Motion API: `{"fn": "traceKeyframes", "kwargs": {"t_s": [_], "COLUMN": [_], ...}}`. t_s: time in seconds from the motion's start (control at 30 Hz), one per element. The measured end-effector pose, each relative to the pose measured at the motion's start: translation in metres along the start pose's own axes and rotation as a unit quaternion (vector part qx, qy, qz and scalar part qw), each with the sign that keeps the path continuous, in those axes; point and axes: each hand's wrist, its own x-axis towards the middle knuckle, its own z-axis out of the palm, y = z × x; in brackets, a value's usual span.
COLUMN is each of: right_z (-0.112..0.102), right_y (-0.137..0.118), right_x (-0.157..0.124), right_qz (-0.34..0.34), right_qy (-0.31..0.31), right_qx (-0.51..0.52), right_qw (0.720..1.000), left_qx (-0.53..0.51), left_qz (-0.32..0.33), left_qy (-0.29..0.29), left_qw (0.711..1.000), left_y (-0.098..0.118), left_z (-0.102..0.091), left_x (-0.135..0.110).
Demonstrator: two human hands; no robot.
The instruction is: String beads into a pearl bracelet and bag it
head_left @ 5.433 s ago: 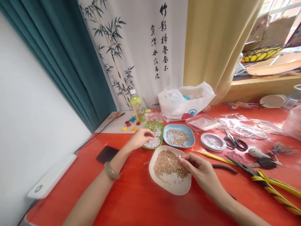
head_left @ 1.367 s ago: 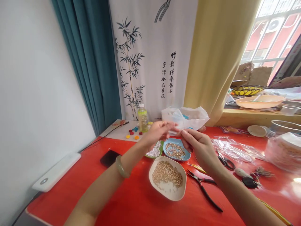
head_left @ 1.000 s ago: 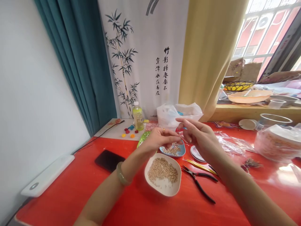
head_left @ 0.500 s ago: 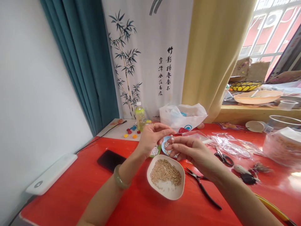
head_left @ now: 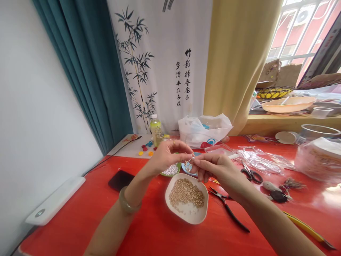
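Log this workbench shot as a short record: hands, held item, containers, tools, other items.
left hand: thumb and forefinger pinched on pale bead
right hand: fingertips pinched at the same bead
bowl: white, below the hands in view, holds gold beads
green plate: behind bowl, holds white beads
blue plate: beside green plate, partly hidden by hands
tools: pliers right of bowl; scissors farther right
other items: phone left of bowl; bottle and bag at back
surface: red table
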Motion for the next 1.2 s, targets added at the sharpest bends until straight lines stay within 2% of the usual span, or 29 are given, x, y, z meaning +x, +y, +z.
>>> {"fn": "traceKeyframes", "kwargs": {"t_s": [0.1,0.27,0.5,0.7,1.0,1.2], "right_z": [0.000,0.004,0.005,0.006,0.007,0.013], "right_y": [0.000,0.000,0.001,0.002,-0.001,-0.005], "right_x": [0.000,-0.002,-0.002,-0.002,-0.003,-0.010], "right_qz": [0.001,0.000,-0.008,-0.006,-0.031,-0.083], "right_qy": [-0.005,-0.011,-0.006,0.002,0.013,0.077], "right_qx": [0.014,0.028,0.028,0.032,0.014,-0.034], "right_qw": [1.000,1.000,1.000,0.999,0.999,0.993], "left_qx": [0.036,0.033,0.057,0.106,0.045,-0.035], "left_qz": [-0.012,-0.040,-0.039,-0.010,-0.025,-0.024], "left_qy": [-0.014,-0.036,-0.067,-0.044,-0.034,-0.026], "left_qw": [0.999,0.998,0.995,0.993,0.998,0.999], "left_y": [0.003,0.009,0.010,0.008,0.003,0.001], "left_z": [-0.002,-0.005,-0.009,-0.005,-0.005,-0.006], "left_x": [-0.001,-0.004,-0.005,-0.005,-0.002,-0.001]}}
